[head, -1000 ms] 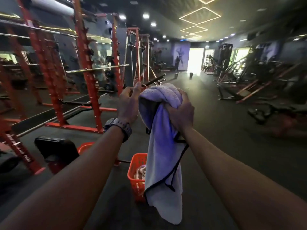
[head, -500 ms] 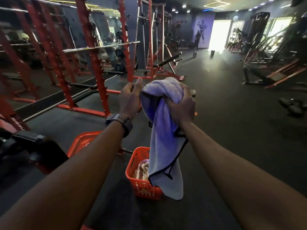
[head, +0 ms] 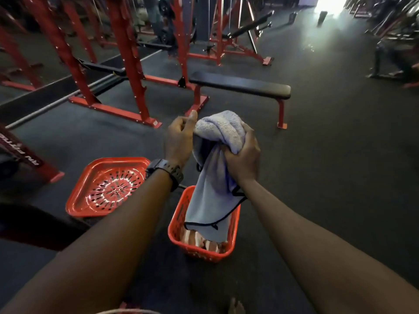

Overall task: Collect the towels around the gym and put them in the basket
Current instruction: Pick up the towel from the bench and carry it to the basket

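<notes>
A pale lavender towel with black edging [head: 214,186] hangs from both my hands, bunched at the top. My right hand [head: 243,155] grips its bunched upper part. My left hand [head: 179,139], with a dark watch on the wrist, pinches the towel's top left corner. The towel's lower end dangles into an orange plastic basket [head: 175,225] on the floor below, where a striped pinkish towel [head: 199,241] lies inside.
An orange perforated basket lid [head: 106,186] lies on the floor to the left. A flat black bench on red legs [head: 240,86] stands just ahead. Red squat racks [head: 127,55] fill the left side. Dark rubber floor stretches to the right.
My view has tilted down toward the floor. Both hands have lowered the towel, so its bottom end now hangs inside the basket rather than in front of it.
</notes>
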{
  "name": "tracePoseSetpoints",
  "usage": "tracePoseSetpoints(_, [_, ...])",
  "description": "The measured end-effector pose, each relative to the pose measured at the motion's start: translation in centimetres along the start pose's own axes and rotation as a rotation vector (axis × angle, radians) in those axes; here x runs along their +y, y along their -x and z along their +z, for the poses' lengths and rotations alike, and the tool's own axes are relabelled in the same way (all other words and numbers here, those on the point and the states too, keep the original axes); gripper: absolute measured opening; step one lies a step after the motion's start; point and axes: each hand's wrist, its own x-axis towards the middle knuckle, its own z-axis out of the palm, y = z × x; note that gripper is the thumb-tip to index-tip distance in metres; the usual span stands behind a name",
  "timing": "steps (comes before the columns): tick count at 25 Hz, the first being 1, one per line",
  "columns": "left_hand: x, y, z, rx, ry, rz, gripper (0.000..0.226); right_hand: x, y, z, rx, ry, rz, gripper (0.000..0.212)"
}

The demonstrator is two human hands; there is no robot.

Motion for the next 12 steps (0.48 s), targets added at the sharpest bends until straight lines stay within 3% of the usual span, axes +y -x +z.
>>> tracePoseSetpoints(6, [-14.7,-5.9,5.9,0.029,-0.133,-0.186,0.055,15.6,-0.1,7.8,-0.227,0.044,0.168,0.074])
tracePoseSetpoints(12, [-36.1,-7.5,11.4,-0.032,-0.222,-0.327,0.035,34.7,6.2,15.2,-0.452,0.222,0.325,0.074])
